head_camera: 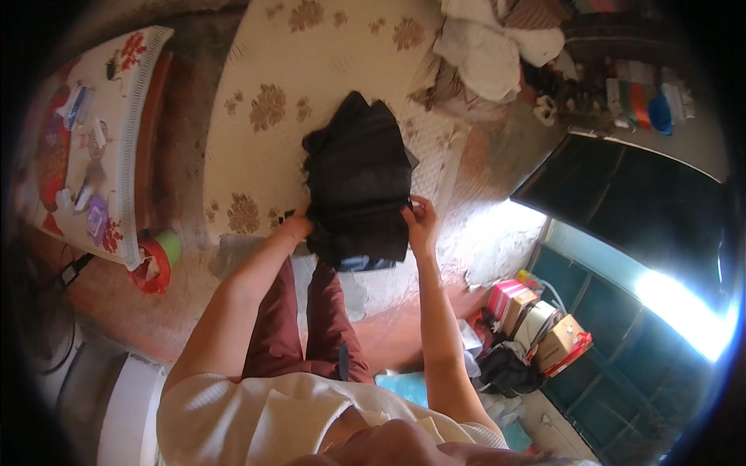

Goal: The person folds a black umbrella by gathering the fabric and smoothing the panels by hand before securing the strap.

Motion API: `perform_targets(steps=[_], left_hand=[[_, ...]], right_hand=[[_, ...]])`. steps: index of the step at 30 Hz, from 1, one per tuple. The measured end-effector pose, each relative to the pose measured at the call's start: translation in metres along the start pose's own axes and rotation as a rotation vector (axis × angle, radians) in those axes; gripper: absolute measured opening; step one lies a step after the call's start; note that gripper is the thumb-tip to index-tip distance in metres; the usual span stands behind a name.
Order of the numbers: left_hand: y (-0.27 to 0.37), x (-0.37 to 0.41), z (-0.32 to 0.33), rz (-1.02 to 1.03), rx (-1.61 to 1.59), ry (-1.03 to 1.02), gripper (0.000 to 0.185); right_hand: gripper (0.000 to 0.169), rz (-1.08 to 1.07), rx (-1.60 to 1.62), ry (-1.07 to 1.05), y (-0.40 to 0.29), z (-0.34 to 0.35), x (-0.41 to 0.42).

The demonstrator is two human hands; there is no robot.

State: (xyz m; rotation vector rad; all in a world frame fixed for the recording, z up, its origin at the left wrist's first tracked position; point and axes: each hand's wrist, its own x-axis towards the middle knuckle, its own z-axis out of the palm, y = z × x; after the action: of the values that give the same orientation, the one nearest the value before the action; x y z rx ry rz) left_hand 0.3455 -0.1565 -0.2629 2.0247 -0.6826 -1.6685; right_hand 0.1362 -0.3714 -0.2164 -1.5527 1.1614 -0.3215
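A black garment (361, 180), its exact kind unclear, lies folded or bunched over the near edge of a bed covered with a cream quilted sheet (326, 64) with brown flower prints. My left hand (301, 223) grips the garment's left edge, its fingers partly hidden by the cloth. On the opposite side, my right hand (422, 216) pinches the right edge between thumb and fingers. A bluish patch shows at the garment's lower end, close to my knees.
Pillows and bedding (484, 58) are heaped at the bed's far right. To the left stands a table with a flowered cloth (125, 175) and small items, a red bin (152, 274) beside it. Cardboard boxes (559, 343) and bags sit by a teal door (618, 314) at the lower right.
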Motion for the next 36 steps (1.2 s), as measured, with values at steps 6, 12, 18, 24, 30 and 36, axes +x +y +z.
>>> perform_targets(steps=[6,12,18,24,30,36], left_hand=[[-0.035,0.055,-0.026,-0.114,0.309,-0.078,0.035],[-0.096,0.057,-0.026,0.632,0.211,0.567,0.022],[-0.055,0.002,0.012,0.059,-0.313,0.674,0.019],[-0.043,0.024,0.034,0.079,-0.377,0.814,0.015],[-0.058,0.027,0.037,0.303,-0.266,0.713,0.017],[-0.047,0.026,0.02,0.019,-0.694,0.52,0.021]], right_hand=[[0.031,0.053,0.022,0.015,0.045,0.045,0.029],[0.029,0.053,0.141,0.012,0.052,0.052,0.038],[0.03,0.076,0.19,0.024,0.046,0.048,0.033],[0.034,0.128,0.124,-0.039,0.028,0.052,0.028],[0.032,0.248,0.501,0.033,0.035,0.046,0.039],[0.026,0.231,0.237,-0.14,0.045,0.048,0.033]])
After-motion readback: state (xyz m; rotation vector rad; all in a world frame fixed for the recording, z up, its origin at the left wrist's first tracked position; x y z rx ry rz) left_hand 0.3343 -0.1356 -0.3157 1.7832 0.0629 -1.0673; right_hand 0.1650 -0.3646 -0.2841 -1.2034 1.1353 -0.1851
